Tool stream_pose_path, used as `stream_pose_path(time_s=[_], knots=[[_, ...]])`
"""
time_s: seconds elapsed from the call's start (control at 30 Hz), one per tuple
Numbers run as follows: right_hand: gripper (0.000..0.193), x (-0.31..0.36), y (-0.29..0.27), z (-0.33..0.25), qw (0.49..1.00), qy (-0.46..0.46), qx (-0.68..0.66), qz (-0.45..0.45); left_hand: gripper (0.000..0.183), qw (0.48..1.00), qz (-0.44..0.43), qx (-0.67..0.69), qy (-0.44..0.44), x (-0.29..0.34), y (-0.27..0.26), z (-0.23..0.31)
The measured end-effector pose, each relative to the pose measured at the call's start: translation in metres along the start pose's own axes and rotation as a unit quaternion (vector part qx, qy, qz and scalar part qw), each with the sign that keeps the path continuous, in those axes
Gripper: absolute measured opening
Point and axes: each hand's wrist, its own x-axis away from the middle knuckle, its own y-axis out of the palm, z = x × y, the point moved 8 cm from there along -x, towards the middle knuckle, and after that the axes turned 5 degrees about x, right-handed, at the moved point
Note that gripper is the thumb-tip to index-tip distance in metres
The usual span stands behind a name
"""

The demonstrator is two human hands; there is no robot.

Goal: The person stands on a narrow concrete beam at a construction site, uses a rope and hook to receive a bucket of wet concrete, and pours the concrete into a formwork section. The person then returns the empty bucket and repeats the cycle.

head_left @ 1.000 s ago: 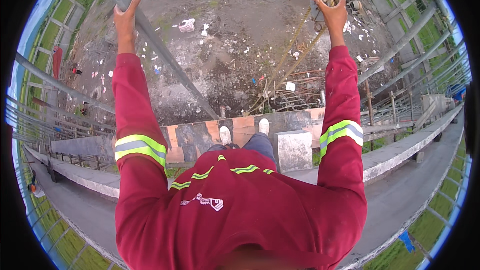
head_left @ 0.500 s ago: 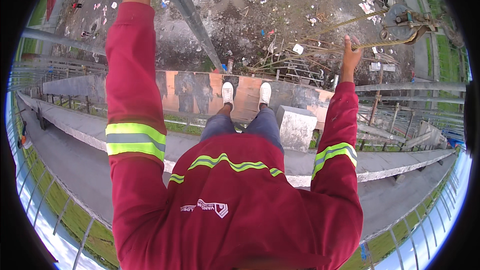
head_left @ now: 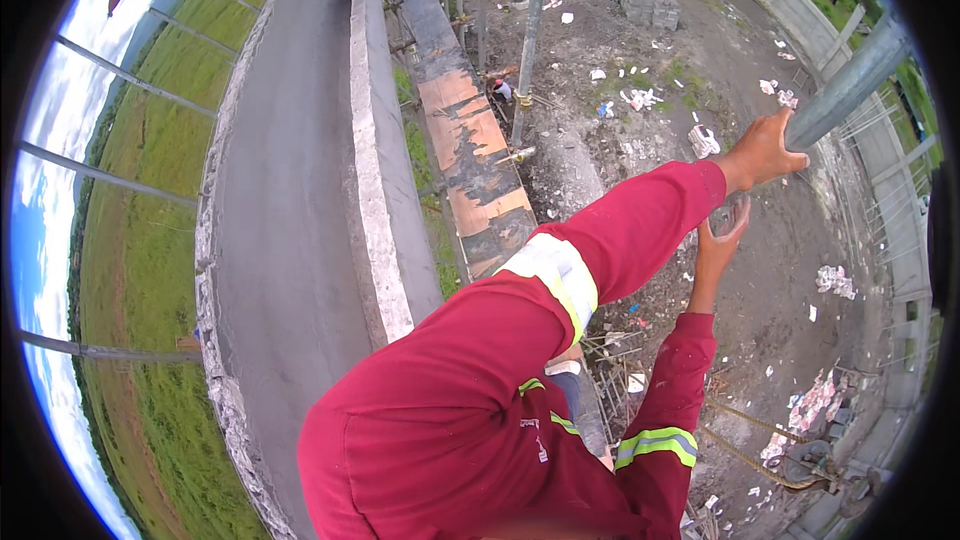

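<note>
My left arm reaches across to the right, its hand (head_left: 765,152) closed at the lower visible end of a grey steel pole (head_left: 850,78). Just below it is my right hand (head_left: 722,232), raised with thumb and fingers curved apart and nothing seen between them. A pulley wheel (head_left: 805,464) hangs at the lower right with a yellowish rope (head_left: 750,458) running from it; my right hand is apart from both. Both sleeves are dark red with reflective bands. My left arm hides most of my legs and feet.
A narrow plywood walkway (head_left: 480,165) runs high above littered ground (head_left: 640,30). Left of it are a concrete ledge (head_left: 372,180) and a wide grey concrete channel (head_left: 285,190). Upright poles (head_left: 530,40) stand beyond. A person (head_left: 502,90) is below, near the walkway; bars edge the left side.
The view has swung left, so the walkway now runs away from me. My right hand has come off the rope and sits near my left, which stays at the pole.
</note>
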Motion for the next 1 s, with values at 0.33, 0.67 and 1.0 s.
stream_pose_path(time_s=[0.33,0.67,1.0], knots=[[0.049,-0.047,0.022,-0.005,0.980,0.099,-0.040,0.165,0.064,0.931,-0.089,-0.277,-0.219,0.251,-0.331,-0.220],[0.043,-0.047,0.006,0.004,0.962,0.147,0.026,0.230,0.067,0.688,0.361,-0.477,-0.410,0.498,-0.708,-0.223],[0.087,-0.011,-0.030,0.026,0.812,0.248,0.305,0.431,0.105,0.628,0.417,-0.397,-0.524,0.479,-0.827,-0.299]])
